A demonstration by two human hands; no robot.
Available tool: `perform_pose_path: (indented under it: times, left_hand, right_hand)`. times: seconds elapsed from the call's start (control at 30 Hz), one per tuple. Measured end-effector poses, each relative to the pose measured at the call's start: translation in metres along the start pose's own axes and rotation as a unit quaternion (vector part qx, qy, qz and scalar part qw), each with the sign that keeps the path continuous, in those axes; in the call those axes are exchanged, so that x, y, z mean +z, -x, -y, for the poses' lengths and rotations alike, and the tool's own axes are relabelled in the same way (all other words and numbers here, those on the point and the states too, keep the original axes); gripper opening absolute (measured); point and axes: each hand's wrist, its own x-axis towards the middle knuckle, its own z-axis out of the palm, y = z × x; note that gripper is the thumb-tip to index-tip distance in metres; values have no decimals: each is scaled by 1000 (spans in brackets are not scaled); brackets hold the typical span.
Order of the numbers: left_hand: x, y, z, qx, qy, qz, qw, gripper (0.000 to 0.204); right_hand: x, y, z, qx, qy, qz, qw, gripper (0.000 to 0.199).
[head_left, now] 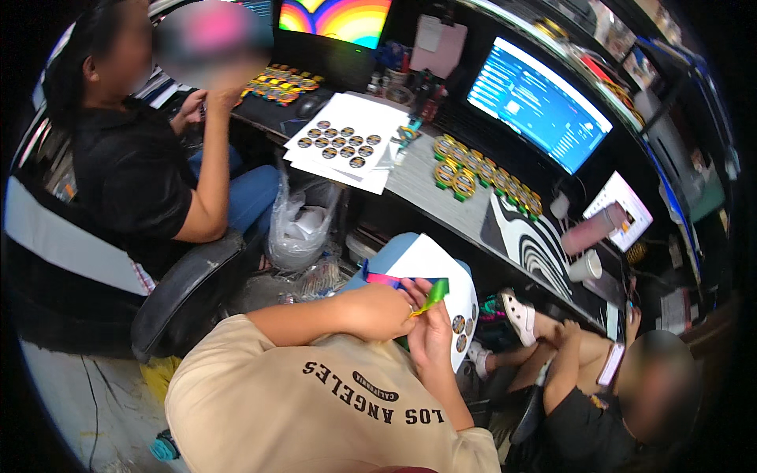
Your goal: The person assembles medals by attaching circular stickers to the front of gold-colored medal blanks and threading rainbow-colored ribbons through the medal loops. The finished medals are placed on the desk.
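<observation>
Head view, hands: both raised in front of the chest, close together, over a white sheet (426,264) lying on the lap.
Left hand (382,311): curled shut, fingers closed on the near end of a coloured strip (402,281).
Right hand (430,327): fingers bent in, pinching the green end of the strip between thumb and fingertips.
Strip: narrow, pink and blue at the left end, green at the right, held across the top of the sheet, between the two hands.
Sheet: white, round dark stickers (460,327) showing by its right edge, just beside the right hand.
Desk (426,185): beyond the knees; carries paper sheets (347,142) with rows of round stickers, a row of round badges (473,169), two lit monitors (540,102).
Others: a person in black (134,158) seated at left on a chair; another (599,386) sitting low at right.
</observation>
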Motion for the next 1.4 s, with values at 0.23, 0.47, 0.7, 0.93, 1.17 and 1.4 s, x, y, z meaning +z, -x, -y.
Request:
perform_pose_path:
  times: [0.23, 0.47, 0.7, 0.93, 1.17, 1.4]
  left_hand:
    - [-12, -3, 25, 23, 342, 97, 934, 35]
    - [-2, -11, 34, -12, 549, 103, 829, 25]
    - [-6, -9, 36, 53, 577, 70, 812, 31]
    - [-17, 2, 34, 56, 552, 118, 824, 29]
    - [-17, 17, 50, 120, 504, 150, 842, 28]
    - [4, -3, 43, 226, 572, 222, 757, 42]
  right_hand:
    - [-4, -1, 0, 177, -215, 124, 952, 35]
    - [10, -18, 7, 150, -170, 115, 967, 43]
    - [25, -38, 47, 108, -54, 37, 992, 18]
    - [27, -71, 92, 8, 30, 9, 999, 22]
    - [20, -106, 146, -94, -7, -80, 992, 22]
    - [37, -93, 160, -92, -123, 44, 987, 14]
